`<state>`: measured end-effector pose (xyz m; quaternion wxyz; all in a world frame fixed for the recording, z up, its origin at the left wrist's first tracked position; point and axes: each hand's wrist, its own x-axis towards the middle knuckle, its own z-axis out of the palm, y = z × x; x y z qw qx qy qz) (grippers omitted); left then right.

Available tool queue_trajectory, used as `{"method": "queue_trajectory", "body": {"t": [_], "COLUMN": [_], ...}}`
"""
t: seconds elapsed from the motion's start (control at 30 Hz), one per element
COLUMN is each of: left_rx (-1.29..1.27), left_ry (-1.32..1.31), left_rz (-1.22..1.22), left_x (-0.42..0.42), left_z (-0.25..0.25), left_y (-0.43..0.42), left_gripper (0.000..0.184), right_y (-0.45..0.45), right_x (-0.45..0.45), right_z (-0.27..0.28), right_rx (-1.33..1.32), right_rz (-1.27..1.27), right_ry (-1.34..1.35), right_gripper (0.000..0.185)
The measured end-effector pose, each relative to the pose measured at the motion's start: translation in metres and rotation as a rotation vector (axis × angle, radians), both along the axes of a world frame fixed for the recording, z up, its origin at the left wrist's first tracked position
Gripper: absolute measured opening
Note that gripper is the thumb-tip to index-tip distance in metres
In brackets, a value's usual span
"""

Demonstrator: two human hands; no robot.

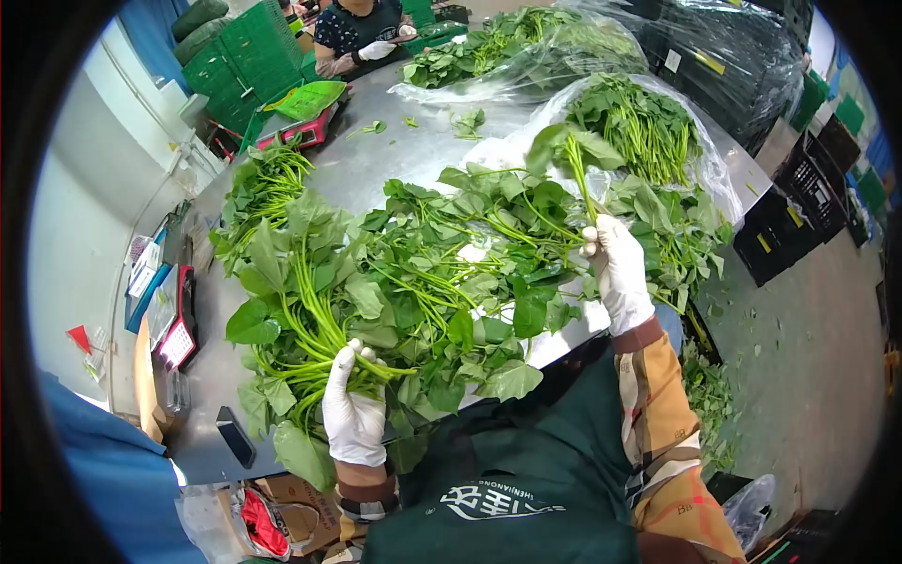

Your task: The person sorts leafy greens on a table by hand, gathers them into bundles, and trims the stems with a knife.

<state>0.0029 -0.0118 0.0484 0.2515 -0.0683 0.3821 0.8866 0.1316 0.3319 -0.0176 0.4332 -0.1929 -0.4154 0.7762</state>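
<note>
Two lots of greens [308, 320], hand-held over the table [343, 174].
One bunch [324, 340], thick, stems gathered in the gloved left hand [354, 414], fingers wrapped near the stem ends; one sprig [578, 174], few stems, pinched upright in the gloved right hand [620, 268], above the pile [432, 291]. Handling, by my reckoning: light; stems springy, liable to snap if bent hard; leaves limp, easily bruised, perhaps slick if damp. Best held low on the stems, clear of the leaves, without squeezing.

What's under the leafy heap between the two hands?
The metal table shows around the heap, with pale patches visible through gaps; whatever the leaves cover can't be seen.
</note>
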Motion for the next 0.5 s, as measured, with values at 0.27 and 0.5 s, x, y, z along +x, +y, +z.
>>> {"method": "queue_trajectory", "body": {"t": [0.27,0.5], "left_rx": [0.161,0.141], "left_ry": [-0.083,0.079], "left_rz": [-0.318,-0.189], "left_x": [0.024,0.017], "left_z": [-0.003,0.002], "left_y": [0.033,0.022], "left_gripper": [0.043,0.026], "right_y": [-0.145,-0.107], "right_x": [-0.018,-0.05], "right_z": [0.068,0.07], "right_rx": [0.373,0.496], "right_rz": [0.621,0.862], "right_ry": [-0.294,-0.43], "right_gripper": [0.014,0.02]}}
